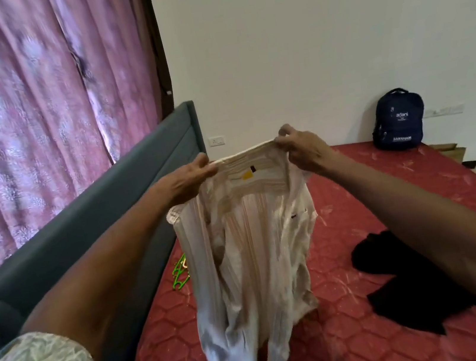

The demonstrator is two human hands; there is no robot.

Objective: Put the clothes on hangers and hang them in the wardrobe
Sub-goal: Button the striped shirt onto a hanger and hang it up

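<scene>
Your left hand point(189, 178) and right hand point(303, 146) each pinch an end of the collar of the pale striped shirt point(252, 256), holding it up over the red mattress point(363, 332), so you seem to be readying it for a hanger. Next you'll likely need the green hangers point(179, 272) lying just left of it. The shirt hangs crumpled, collar stretched taut, labels showing inside.

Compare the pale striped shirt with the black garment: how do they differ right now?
The pale striped shirt hangs in the air, stretched by its collar between the left hand and the right hand; the black garment lies crumpled on the red mattress, untouched. The shirt is cream with faint stripes; the garment is plain black. Neither is on a hanger yet.
</scene>
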